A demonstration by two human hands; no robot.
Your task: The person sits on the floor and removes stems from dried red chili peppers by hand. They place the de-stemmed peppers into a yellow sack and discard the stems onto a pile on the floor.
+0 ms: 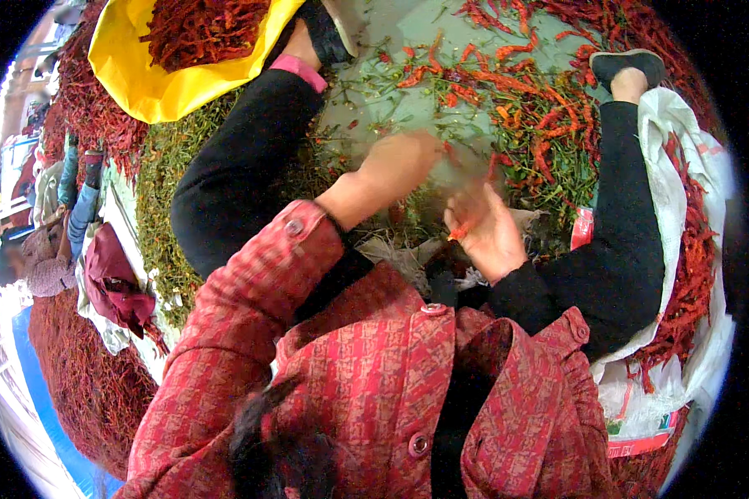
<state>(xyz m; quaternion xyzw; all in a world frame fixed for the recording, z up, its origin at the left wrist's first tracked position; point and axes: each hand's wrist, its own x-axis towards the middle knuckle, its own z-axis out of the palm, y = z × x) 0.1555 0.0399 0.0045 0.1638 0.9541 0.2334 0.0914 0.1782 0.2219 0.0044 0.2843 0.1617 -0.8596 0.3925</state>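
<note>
My left hand (399,167) is stretched forward over the work surface, blurred by motion, its fingertips close to a red chili pepper (450,153). Whether its fingers close on that pepper cannot be made out. Just right of it and nearer my body, my right hand (492,232) is turned palm inward with curled fingers. An orange-red chili piece (459,232) shows between those fingers. Ahead of both hands lies a heap of red chili peppers mixed with green stems (546,134), spread on the pale green floor (406,28). Stem scraps lie below the hands.
A yellow sack (181,96) full of dried chilies stands front left, beside a pile of stems (162,187). White woven sacking (668,125) with chilies lies along my right leg. Another person (47,268) sits far left near a large chili heap (81,374).
</note>
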